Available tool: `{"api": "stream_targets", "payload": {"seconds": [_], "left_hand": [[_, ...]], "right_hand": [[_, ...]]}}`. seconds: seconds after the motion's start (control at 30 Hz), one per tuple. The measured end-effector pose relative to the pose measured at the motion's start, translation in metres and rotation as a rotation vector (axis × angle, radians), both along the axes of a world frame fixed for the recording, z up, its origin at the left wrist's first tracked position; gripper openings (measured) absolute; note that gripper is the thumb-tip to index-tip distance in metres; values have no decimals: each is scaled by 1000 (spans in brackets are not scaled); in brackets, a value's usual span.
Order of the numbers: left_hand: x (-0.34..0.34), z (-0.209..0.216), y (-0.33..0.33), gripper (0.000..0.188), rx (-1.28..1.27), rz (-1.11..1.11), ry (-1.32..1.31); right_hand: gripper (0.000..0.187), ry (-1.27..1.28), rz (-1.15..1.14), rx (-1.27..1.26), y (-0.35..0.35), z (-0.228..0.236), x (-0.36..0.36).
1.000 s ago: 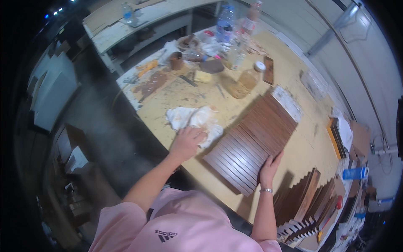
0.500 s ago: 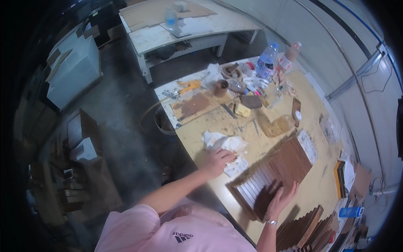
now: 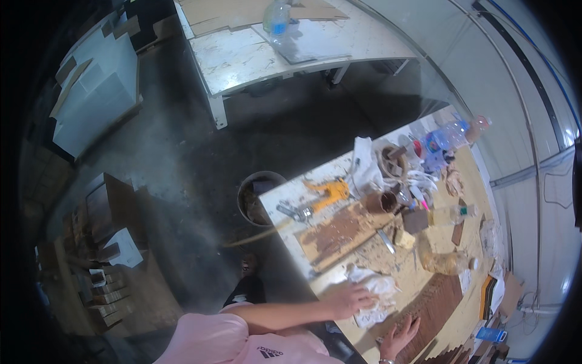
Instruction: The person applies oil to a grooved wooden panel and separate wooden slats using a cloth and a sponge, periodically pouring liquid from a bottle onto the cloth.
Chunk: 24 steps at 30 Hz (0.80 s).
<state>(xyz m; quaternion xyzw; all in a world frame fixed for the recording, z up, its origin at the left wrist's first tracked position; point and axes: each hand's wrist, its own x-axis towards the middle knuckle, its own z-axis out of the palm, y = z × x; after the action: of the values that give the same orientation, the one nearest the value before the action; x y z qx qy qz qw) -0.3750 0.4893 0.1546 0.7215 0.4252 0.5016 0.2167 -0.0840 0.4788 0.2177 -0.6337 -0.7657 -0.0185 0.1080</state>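
Observation:
My left hand (image 3: 353,301) is at the near edge of the table, its fingers bent and closed on a crumpled, stained white rag (image 3: 377,315). To its right, my right hand (image 3: 399,340) is open, fingers apart, over the near end of a row of brown wooden strips (image 3: 441,306) laid side by side. Whether its fingertips press on the strips I cannot tell. Beyond the rag lie a putty knife (image 3: 385,241), a yellowish block (image 3: 404,238) and a dark block (image 3: 415,221). A bottle of amber liquid (image 3: 445,263) lies past the strips.
A brown-smeared board (image 3: 339,233), a brown cup (image 3: 381,203) and an orange-handled tool (image 3: 327,195) occupy the table's far left. Plastic bottles (image 3: 445,136) stand behind. A bin (image 3: 251,212) is on the floor; another worktable (image 3: 242,60) stands farther back.
My view has swung left and upward, so the table and both hands appear lower and farther right. My left hand stays at the rag, and my right hand stays over the strips.

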Motion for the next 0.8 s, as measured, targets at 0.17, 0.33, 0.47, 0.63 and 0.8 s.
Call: {"api": "stream_targets", "payload": {"seconds": [0.17,0.33,0.47,0.63,0.8], "left_hand": [[-17,8,-4,28,-205,-138,26],[-9,-3,-2,55,-72,-181,-44],[-11,-3,1,39,-76,-132,-164],[13,-21,-3,32,-45,-151,-273],[-19,-2,2,28,-27,-117,-196]], "right_hand": [[60,-36,-8,-63,4,6,-3],[68,-359,-233,-264,7,40,-42],[63,-370,-125,-167,10,22,-24],[59,-409,-88,-160,13,24,-26],[59,-333,-179,-234,13,23,-34]]}}
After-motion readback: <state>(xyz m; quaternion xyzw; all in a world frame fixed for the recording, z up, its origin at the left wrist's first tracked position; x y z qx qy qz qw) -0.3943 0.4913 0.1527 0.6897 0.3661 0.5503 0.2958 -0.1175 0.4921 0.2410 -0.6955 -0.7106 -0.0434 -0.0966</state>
